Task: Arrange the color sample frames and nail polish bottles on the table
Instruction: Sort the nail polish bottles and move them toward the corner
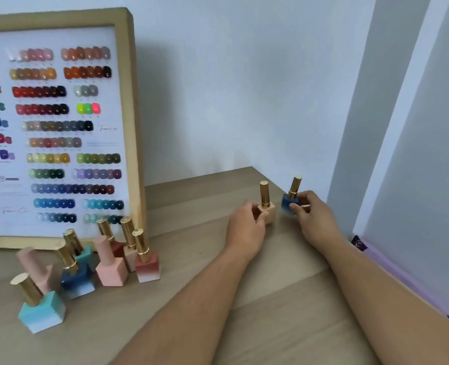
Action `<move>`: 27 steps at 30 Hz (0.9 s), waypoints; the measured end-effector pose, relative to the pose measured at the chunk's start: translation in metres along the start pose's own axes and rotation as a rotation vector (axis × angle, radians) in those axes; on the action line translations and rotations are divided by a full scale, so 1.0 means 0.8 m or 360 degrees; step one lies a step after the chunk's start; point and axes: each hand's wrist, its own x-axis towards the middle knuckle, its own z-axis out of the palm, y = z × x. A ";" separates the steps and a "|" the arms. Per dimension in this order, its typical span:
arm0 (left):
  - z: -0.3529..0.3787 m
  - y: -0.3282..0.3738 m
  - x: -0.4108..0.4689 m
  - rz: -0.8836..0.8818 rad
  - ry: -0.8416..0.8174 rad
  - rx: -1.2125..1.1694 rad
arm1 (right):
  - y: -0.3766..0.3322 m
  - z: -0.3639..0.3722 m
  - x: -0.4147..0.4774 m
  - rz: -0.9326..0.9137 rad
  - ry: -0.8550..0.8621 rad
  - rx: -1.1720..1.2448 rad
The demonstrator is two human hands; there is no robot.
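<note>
Left hand (247,222) grips beige bottle (267,213), right hand (310,210) blue bottle (289,202)

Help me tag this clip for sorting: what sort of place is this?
Probably a nail salon or a home manicure corner. A framed color sample chart of painted nail tips leans against the wall, and nail polish bottles cluster on the wooden table.

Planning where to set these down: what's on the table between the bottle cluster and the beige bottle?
Head view: bare wooden table between the bottle cluster and beige bottle.
</note>
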 end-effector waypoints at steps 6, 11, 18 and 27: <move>0.020 -0.011 0.038 -0.0020 0.0077 0.0068 | 0.006 0.006 0.030 -0.0035 -0.0159 -0.0085; 0.016 -0.010 0.037 0.0019 0.0112 0.0065 | 0.000 0.006 0.027 -0.0093 -0.0199 -0.0167; -0.016 -0.008 -0.009 -0.0021 0.0200 -0.0002 | -0.006 0.000 -0.009 -0.0057 0.0028 -0.0044; -0.140 -0.032 -0.156 0.0136 0.0206 0.0053 | -0.067 0.023 -0.119 -0.0372 -0.0039 0.0089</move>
